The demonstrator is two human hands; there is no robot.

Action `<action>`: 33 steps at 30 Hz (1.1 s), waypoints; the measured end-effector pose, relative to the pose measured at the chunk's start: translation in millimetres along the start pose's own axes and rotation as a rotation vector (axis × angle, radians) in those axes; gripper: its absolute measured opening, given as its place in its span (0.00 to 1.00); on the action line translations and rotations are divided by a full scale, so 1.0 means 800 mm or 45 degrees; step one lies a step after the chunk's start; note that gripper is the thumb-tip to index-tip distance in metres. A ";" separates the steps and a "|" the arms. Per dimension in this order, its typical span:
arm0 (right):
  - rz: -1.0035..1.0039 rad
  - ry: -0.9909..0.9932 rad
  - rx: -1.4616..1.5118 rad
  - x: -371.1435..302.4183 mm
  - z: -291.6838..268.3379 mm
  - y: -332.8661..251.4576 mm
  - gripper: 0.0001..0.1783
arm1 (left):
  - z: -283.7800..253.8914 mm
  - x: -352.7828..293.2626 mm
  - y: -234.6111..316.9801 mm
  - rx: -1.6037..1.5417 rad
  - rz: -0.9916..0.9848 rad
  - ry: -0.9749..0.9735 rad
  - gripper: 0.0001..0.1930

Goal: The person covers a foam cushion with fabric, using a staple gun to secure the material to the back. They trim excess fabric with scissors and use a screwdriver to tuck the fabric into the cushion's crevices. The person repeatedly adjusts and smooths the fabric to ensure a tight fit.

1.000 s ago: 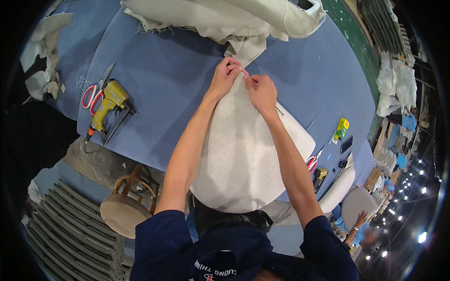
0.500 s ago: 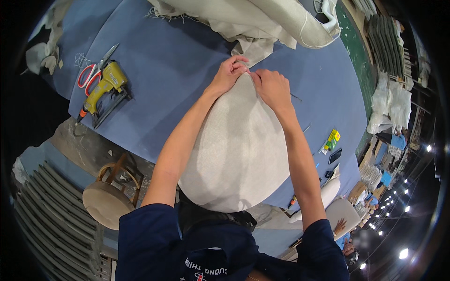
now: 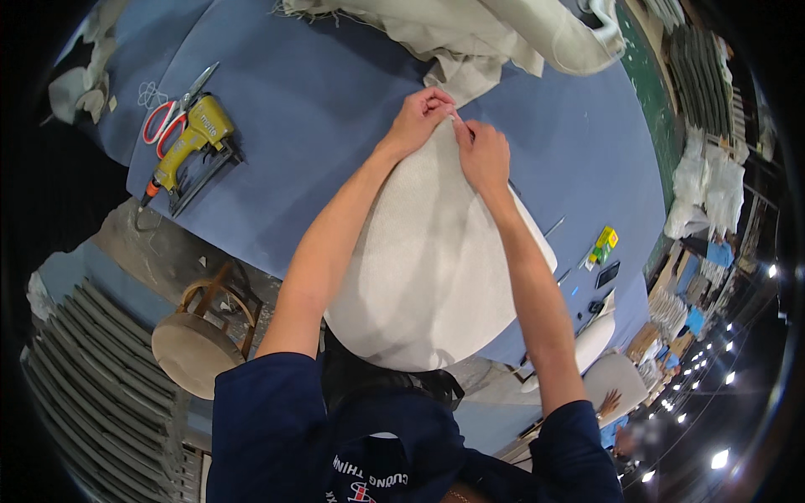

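A large rounded panel covered in beige upholstery fabric (image 3: 423,260) lies in front of me, its near end reaching past the table's near edge. At its far, narrower end my left hand (image 3: 419,121) is closed, fingertips pinching the cloth along the rim. Right beside it my right hand (image 3: 482,155) is closed on the same rim, thumb and fingers bent over the fabric. The two hands' fingertips almost meet. A loose piece of beige cloth (image 3: 470,77) lies just beyond them. The panel's underside is hidden.
On the left of the blue table (image 3: 302,159) lie a yellow-green staple gun (image 3: 197,138) and red-handled scissors (image 3: 172,121). To the right are a small yellow-green box (image 3: 604,243) and a dark phone (image 3: 608,274). A round stool (image 3: 193,352) stands lower left, near stacked grey curved pieces (image 3: 109,386).
Both hands have shifted slightly, keeping their pinch at the far rim. The fabric-covered panel has turned or tilted a little, and more of it shows to the right of my right forearm.
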State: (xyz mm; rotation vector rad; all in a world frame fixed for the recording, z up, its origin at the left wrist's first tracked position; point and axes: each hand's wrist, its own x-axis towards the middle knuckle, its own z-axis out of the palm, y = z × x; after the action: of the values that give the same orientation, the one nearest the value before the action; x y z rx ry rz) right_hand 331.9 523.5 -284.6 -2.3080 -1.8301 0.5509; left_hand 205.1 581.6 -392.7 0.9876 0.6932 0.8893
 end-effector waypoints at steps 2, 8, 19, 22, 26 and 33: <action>-0.021 -0.030 -0.030 0.004 -0.008 0.004 0.22 | 0.002 0.002 0.006 -0.008 -0.010 0.003 0.08; 0.127 0.108 0.058 -0.060 -0.040 0.028 0.19 | 0.009 0.005 0.037 0.451 0.001 -0.135 0.18; 0.990 0.640 0.669 -0.558 0.004 0.237 0.19 | 0.139 -0.030 0.041 2.256 0.343 -0.332 0.26; 1.118 0.601 0.912 -0.585 0.024 0.243 0.20 | 0.195 -0.039 0.048 2.363 0.192 -0.501 0.27; 1.010 0.585 0.959 -0.562 0.039 0.294 0.20 | 0.232 -0.087 0.057 2.011 0.287 -0.626 0.22; 0.956 0.836 1.318 -0.461 0.070 0.336 0.21 | 0.108 -0.252 0.116 1.793 0.246 0.483 0.25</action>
State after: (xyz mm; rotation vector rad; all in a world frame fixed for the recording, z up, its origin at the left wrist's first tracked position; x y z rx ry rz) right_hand 485.2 95.6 -355.0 -1.9224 -0.2037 0.5252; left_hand 151.8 395.4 -254.2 2.1687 1.6542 0.6829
